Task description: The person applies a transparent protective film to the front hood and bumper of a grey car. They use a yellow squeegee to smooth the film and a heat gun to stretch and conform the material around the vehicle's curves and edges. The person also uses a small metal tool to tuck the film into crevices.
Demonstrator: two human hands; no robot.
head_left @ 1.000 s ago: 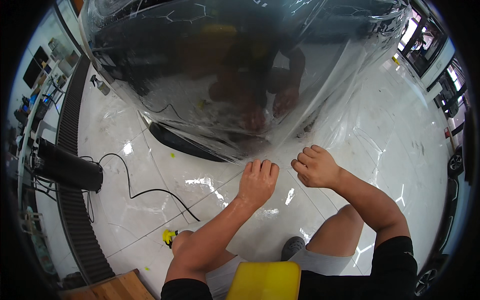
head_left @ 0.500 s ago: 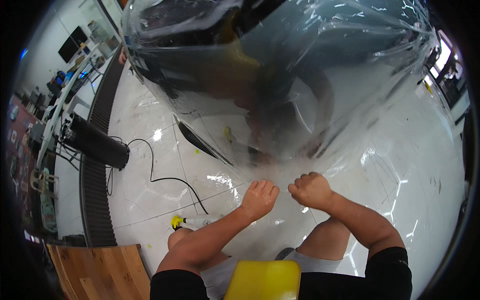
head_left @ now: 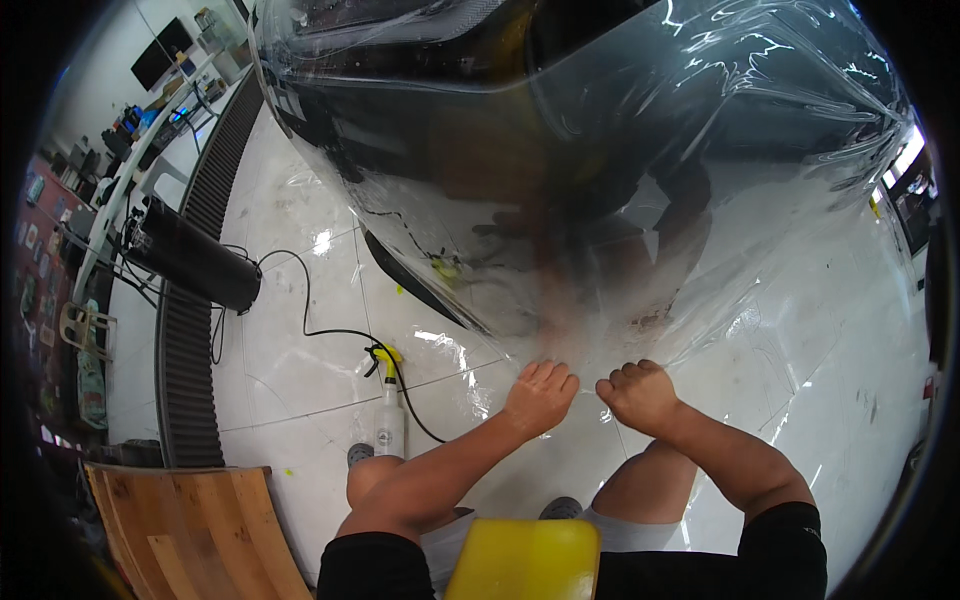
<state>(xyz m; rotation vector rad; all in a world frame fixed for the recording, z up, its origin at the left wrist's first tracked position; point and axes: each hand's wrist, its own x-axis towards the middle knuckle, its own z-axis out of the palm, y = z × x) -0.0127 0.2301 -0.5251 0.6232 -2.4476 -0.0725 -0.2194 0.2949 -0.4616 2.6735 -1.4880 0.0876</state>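
Observation:
A large sheet of clear film [head_left: 770, 215] is drawn over a dark glossy curved panel [head_left: 430, 130], which looks like part of a car body. Wrinkles gather in the film at the upper right. My left hand [head_left: 541, 398] and my right hand [head_left: 638, 395] are side by side at the film's near lower edge. Both are closed, knuckles up, and appear to pinch that edge between thumb and fingers; the fingertips are hidden. The film runs taut from them up to the panel.
A clear spray bottle [head_left: 390, 420] with a yellow head stands on the tiled floor at left. A black cable [head_left: 305, 300] runs near it from a black cylinder [head_left: 190, 255]. Wooden boards [head_left: 190, 520] are at lower left, a yellow object [head_left: 525, 560] close to my body.
Both hands appear slightly further right, still closed at the film's edge. The film looks smoother and the panel shows more clearly. The view has shifted, and more of the spray bottle shows.

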